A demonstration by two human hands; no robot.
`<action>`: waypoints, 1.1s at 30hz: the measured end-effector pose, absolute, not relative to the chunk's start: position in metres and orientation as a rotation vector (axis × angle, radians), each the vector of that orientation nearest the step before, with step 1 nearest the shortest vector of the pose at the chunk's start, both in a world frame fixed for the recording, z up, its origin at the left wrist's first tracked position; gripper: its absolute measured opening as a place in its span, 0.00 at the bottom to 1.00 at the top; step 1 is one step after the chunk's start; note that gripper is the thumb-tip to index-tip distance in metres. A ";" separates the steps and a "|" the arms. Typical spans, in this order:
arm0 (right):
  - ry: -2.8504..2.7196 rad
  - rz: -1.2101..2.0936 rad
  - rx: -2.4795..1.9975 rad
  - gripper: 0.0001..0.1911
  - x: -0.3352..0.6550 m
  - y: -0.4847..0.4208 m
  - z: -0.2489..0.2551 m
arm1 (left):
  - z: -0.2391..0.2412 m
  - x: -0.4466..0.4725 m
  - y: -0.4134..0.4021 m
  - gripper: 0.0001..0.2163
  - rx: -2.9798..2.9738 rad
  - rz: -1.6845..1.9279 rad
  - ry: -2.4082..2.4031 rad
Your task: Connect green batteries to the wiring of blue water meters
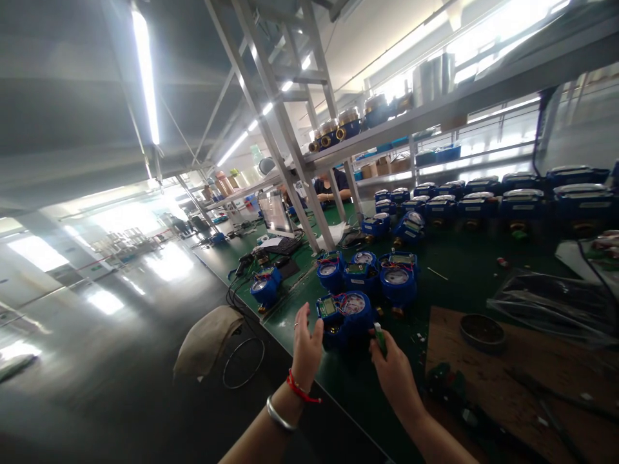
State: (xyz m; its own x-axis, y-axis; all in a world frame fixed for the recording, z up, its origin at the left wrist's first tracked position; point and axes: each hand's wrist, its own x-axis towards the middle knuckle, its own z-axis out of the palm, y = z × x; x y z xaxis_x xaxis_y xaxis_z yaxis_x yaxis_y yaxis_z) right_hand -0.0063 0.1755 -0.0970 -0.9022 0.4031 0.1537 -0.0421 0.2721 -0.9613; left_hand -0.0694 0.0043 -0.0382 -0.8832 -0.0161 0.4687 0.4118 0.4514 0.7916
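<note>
A blue water meter (344,314) with a round dial and a green circuit board stands on the green bench (449,277) just in front of me. My left hand (306,348) wraps round its left side; the wrist wears a red string and a silver bangle. My right hand (393,368) sits to the right of the meter, fingers closed on a small green and white tool (378,336). Behind this meter is a cluster of several more blue meters (382,270).
Rows of blue meters (483,203) line the back right of the bench. A brown board (522,380) with a round dish (482,330) and clear plastic bag (551,303) lies right. A seated person (329,188) works further along. A monitor (275,212), cables and slanted shelf posts (290,148) stand ahead.
</note>
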 end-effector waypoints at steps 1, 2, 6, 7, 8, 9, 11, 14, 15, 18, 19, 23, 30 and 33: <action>-2.180 1.676 -0.326 0.22 -0.006 0.175 -0.097 | -0.033 -0.068 0.006 0.21 -0.413 -1.261 -2.294; -2.179 1.684 -0.325 0.22 -0.007 0.175 -0.097 | -0.027 -0.066 0.009 0.20 -0.499 -1.128 -2.286; -2.180 1.700 -0.312 0.22 -0.007 0.175 -0.099 | -0.006 -0.059 0.026 0.13 -0.727 -0.795 -2.300; -2.179 1.698 -0.308 0.22 -0.007 0.175 -0.099 | -0.003 -0.059 0.031 0.12 -0.751 -0.755 -2.306; -2.176 1.699 -0.304 0.21 -0.008 0.175 -0.099 | -0.001 -0.059 0.036 0.11 -0.769 -0.723 -2.312; -2.171 1.703 -0.303 0.21 -0.008 0.175 -0.100 | 0.000 -0.060 0.040 0.10 -0.782 -0.696 -2.318; -2.162 1.715 -0.304 0.21 -0.008 0.175 -0.100 | 0.000 -0.063 0.047 0.09 -0.790 -0.653 -2.326; -2.155 1.724 -0.307 0.21 -0.008 0.175 -0.098 | -0.005 -0.067 0.053 0.04 -0.781 -0.627 -2.312; -2.154 1.724 -0.310 0.20 -0.007 0.175 -0.097 | -0.007 -0.068 0.054 0.03 -0.773 -0.635 -2.295; -2.147 1.733 -0.300 0.20 -0.004 0.175 -0.090 | -0.013 -0.067 0.051 0.04 -0.752 -0.702 -2.243; -2.140 1.751 -0.275 0.20 -0.003 0.174 -0.087 | -0.015 -0.066 0.049 0.04 -0.746 -0.728 -2.234; -2.059 1.986 -0.122 0.21 0.001 0.172 -0.077 | -0.024 -0.061 0.038 0.04 -0.740 -0.796 -2.224; -1.753 2.746 -0.274 0.28 -0.012 0.169 -0.067 | -0.035 -0.061 0.030 0.05 -0.685 -0.979 -2.251; -1.680 2.847 -0.291 0.28 -0.022 0.169 -0.057 | -0.036 -0.063 0.032 0.05 -0.641 -1.084 -2.262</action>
